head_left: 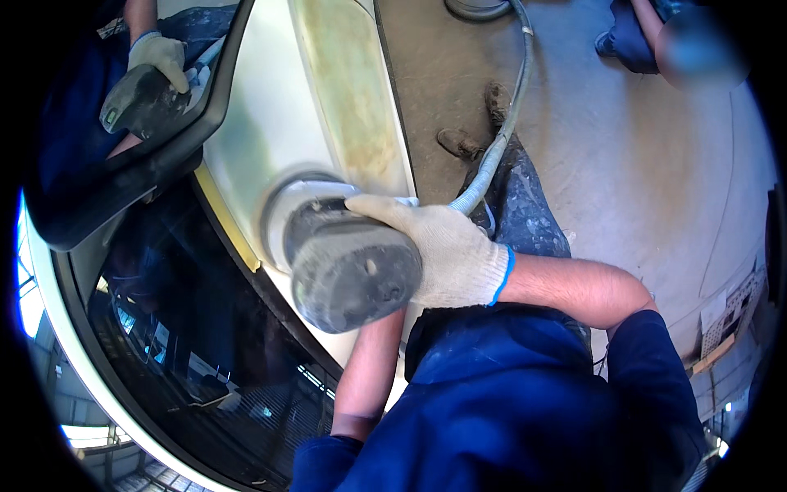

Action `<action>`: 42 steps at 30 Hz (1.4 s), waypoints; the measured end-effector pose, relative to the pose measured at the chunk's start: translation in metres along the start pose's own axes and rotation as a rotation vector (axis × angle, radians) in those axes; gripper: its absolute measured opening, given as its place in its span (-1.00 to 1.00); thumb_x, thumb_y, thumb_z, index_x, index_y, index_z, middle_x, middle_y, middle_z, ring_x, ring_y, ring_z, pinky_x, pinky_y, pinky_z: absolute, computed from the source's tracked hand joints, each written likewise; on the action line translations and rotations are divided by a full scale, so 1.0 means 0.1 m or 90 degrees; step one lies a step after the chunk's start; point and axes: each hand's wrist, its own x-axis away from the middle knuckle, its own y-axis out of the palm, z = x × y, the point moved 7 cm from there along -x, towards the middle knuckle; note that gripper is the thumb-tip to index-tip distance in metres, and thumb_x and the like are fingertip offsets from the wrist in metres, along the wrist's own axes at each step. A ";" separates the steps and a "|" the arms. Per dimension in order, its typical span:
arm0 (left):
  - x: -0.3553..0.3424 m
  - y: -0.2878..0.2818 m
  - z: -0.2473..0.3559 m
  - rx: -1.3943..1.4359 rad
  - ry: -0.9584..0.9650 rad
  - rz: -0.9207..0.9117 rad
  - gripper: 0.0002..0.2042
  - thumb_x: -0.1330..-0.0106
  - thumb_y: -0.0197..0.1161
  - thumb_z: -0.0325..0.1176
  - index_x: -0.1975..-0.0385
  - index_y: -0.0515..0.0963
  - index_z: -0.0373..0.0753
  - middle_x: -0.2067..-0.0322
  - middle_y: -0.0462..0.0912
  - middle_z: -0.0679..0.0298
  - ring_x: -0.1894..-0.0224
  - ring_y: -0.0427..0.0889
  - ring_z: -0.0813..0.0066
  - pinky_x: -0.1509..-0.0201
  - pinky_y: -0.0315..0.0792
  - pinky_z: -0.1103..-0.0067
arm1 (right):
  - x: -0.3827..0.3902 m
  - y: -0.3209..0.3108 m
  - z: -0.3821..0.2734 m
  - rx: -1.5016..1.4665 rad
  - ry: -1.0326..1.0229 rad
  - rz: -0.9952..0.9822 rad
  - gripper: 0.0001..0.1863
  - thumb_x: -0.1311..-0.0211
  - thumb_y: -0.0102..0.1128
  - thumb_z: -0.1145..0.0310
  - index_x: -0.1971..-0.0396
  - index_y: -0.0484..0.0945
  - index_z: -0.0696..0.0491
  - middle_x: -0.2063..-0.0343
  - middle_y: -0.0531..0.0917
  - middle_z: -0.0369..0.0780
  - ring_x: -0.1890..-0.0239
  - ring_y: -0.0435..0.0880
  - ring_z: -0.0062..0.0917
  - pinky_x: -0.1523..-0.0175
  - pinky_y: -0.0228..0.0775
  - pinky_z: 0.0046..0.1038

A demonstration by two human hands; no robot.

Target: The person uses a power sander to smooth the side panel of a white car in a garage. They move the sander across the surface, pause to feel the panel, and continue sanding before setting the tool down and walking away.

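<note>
My right hand, in a knitted off-white glove with a blue cuff, is closed around a dark, dust-covered sander. The sander's round pad is against a white body panel with greenish and yellowish sanded patches. My left forearm reaches up beneath the sander. My left hand is hidden behind the tool, so its fingers do not show. A grey ribbed hose runs from beside my right hand up and away to the floor.
Left of the panel lies dark glass with yellow masking tape along its edge. At the upper left, another gloved hand holds a similar sander; I cannot tell if it is a reflection. Another person's leg shows at the upper right.
</note>
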 end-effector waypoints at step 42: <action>-0.87 0.40 0.97 -0.066 0.095 -0.021 -0.45 -0.49 0.29 -0.26 -0.41 0.37 -0.31 -0.31 0.56 0.07 -0.32 0.58 0.15 -0.29 0.54 0.28 | -1.00 -0.96 -0.23 0.032 -0.108 0.112 -0.39 -0.03 0.59 0.32 -0.14 0.63 0.13 0.07 0.79 -0.06 0.05 0.79 -0.35 -0.16 0.64 -0.32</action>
